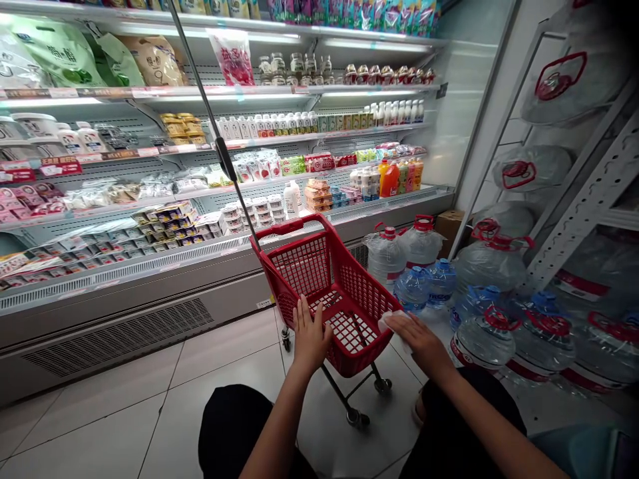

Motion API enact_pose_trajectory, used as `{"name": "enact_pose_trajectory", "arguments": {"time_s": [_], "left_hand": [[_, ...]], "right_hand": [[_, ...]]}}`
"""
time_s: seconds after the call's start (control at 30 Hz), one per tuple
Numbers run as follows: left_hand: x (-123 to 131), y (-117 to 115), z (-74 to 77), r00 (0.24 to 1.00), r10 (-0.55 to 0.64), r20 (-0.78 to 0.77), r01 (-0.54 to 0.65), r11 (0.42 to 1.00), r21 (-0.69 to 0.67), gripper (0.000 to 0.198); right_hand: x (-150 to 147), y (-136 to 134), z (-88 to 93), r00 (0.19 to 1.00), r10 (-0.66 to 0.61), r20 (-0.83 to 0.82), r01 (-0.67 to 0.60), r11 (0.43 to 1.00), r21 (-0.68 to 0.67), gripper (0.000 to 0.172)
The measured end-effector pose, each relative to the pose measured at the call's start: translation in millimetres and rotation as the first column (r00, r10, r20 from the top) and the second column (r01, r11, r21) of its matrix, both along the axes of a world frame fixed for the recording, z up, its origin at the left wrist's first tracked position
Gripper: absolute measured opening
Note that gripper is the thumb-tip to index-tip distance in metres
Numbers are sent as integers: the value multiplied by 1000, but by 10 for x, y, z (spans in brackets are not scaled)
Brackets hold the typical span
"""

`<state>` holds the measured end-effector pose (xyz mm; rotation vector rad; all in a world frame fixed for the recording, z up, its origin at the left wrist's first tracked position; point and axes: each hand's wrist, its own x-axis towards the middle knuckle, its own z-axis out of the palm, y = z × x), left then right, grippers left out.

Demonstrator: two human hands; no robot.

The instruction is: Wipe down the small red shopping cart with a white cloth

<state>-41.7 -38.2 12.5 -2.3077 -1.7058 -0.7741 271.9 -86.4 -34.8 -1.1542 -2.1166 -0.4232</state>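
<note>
A small red shopping cart [344,279] on wheels stands on the tiled floor in front of me, its basket bare. My left hand [310,334] lies flat with fingers stretched on the cart's near left rim. My right hand [418,338] rests on the near right rim, fingers pressed onto a white cloth [394,324] that shows under them. My knees in dark trousers are low in the view.
A long refrigerated shelf unit [210,173] full of dairy and packaged food runs across the left and back. Several large water jugs with red caps [486,336] crowd the floor at the right, under a white metal rack [594,193]. A thin pole [214,126] rises from the cart.
</note>
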Motion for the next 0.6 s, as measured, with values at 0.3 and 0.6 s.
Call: {"name": "enact_pose_trajectory", "arguments": {"time_s": [0.3,0.6], "left_hand": [[-155,147,-4,998,-21,-59,22,1000,13,53],[73,-227,-12,982,-106,-156,112,993,32,54]], "right_hand": [[-786,-337,-56,997,-20,-78,15,998,-63,92],[-1318,-447,144,981,177,83,-182,982,58,76]]}}
